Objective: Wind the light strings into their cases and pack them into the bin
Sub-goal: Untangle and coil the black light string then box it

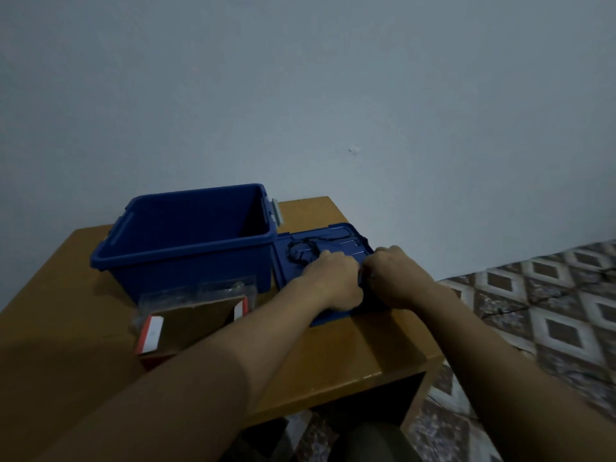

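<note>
An open blue plastic bin (186,258) stands on the wooden table (350,358). Its blue lid (336,240) lies flat to the right of it. A dark light string (301,253) lies in loose loops on the lid. My left hand (333,281) and my right hand (396,275) meet knuckle to knuckle over the lid's near part, both closed on the dark string between them. What lies under the hands is hidden. Clear plastic cases (200,290) lean against the bin's front wall.
An open cardboard box (186,325) with red and white flaps sits in front of the bin. The table's right edge drops to a patterned tiled floor (550,311). A plain wall rises behind the table.
</note>
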Motion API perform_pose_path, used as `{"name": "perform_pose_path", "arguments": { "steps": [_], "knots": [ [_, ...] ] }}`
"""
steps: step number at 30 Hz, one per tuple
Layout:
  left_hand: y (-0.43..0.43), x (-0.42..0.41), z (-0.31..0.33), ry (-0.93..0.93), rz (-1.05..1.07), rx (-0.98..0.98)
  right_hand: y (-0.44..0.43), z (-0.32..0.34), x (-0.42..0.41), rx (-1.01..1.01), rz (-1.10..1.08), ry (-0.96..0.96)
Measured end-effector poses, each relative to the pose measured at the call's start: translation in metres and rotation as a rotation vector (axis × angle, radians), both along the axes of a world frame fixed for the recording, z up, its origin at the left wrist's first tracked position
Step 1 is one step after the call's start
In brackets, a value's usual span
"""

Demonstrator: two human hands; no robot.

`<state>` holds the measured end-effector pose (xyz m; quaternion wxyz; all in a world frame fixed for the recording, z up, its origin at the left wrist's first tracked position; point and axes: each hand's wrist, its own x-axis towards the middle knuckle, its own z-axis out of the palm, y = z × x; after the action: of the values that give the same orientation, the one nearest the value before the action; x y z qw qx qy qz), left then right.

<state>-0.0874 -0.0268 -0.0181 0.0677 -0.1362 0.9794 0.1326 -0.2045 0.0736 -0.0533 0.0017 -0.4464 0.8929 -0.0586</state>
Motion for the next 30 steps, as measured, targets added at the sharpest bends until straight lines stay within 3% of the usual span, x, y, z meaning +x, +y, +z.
{"name": "perform_pose_path", "arguments": {
  "steps": [5,13,18,30],
  "knots": [
    [0.003,0.002,-0.009,0.092,0.047,-0.061,0.017,0.011,0.01,-0.194,0.023,-0.039],
    [-0.001,0.02,0.005,0.49,0.114,0.021,0.046,0.057,0.037,-0.481,0.012,-0.092],
    [0.002,0.051,0.042,0.641,0.166,0.333,0.064,0.091,0.063,-0.672,0.013,-0.224],
    [0.018,0.166,0.097,0.648,0.152,1.07,0.084,0.149,0.147,-0.877,0.26,-0.426]
  ]
}}
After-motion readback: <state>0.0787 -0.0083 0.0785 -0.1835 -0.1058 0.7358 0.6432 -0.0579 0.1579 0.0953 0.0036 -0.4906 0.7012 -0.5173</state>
